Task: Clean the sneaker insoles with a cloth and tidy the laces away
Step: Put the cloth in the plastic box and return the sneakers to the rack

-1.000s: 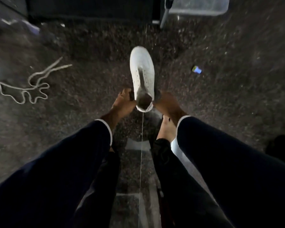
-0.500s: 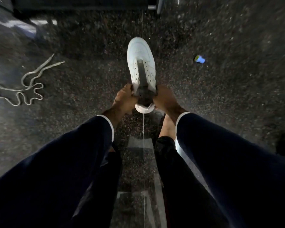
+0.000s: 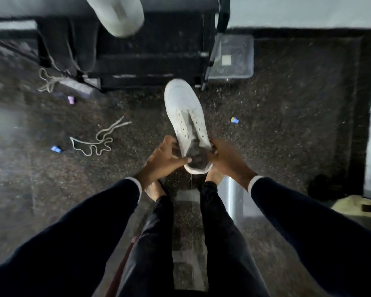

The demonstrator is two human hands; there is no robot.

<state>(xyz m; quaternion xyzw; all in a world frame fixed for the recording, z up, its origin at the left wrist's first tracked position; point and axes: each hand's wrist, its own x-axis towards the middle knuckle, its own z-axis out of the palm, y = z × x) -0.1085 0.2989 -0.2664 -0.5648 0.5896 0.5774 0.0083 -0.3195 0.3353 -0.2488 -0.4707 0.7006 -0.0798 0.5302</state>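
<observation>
Two hands hold a white sneaker point(image 3: 185, 116) above a dark speckled floor point(image 3: 287, 136), seen from above. The sneaker points away from the person, its lace holes bare. The left hand point(image 3: 165, 160) grips the heel opening from the left, thumb reaching across to the dark interior. The right hand point(image 3: 225, 156) grips the opening from the right, fingers curled over the collar. A loose pale lace point(image 3: 94, 140) lies tangled on the floor, well left of the sneaker. A second lace point(image 3: 48, 81) lies farther off beside a dark rack point(image 3: 150, 61). Bare feet and dark trouser legs show below the hands.
</observation>
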